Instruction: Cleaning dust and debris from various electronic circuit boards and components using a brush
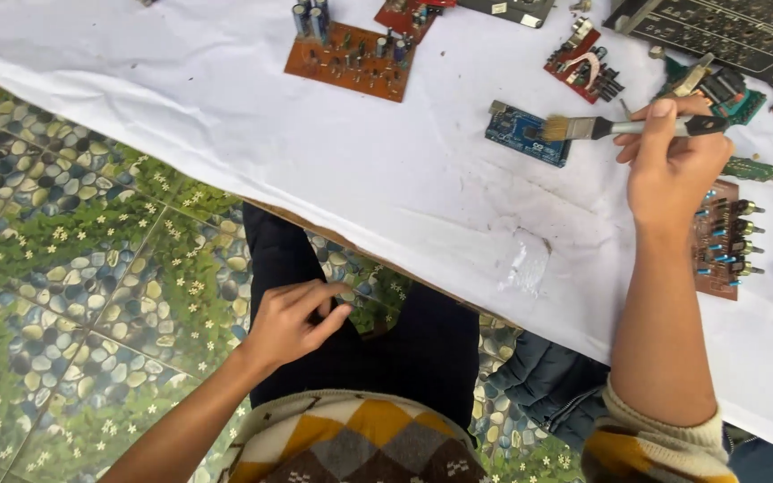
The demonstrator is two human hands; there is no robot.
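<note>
— Blue circuit board lies toward the desk's far right edge; where's the left grip?
— Loosely curled on the lap, holding nothing. The right grip clasps a paintbrush, bristles on the board: brushing seems underway; light strokes suit next.

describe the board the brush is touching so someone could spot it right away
On the white-covered table, follow the paintbrush in the right hand to its bristle tip. There lies a small blue circuit board, the only blue one; its neighbours are orange-brown, red or green.
</note>
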